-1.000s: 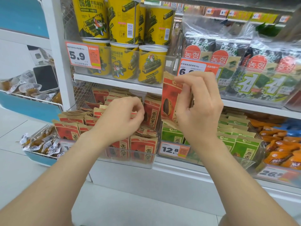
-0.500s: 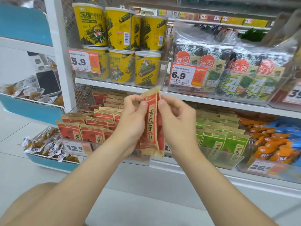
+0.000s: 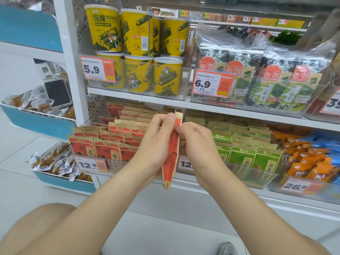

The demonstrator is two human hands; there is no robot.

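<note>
Packet [image 3: 170, 155]: red, held upright and edge-on before lower shelf [image 3: 230, 190] | left grip [image 3: 156, 144]: closed, top edge pinched | right grip [image 3: 199, 144]: closed, same edge pinched from opposite side | red packs [image 3: 110, 144] and green packs [image 3: 239, 153] are shelved behind.

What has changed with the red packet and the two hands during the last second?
The right hand lowered the red packet from up near the 6.9 price tag. The left hand left the binned packets and took hold of it too. Both hands now pinch its upper part, and it has turned edge-on to the camera. The yellow cans and binned packets stayed put.
</note>
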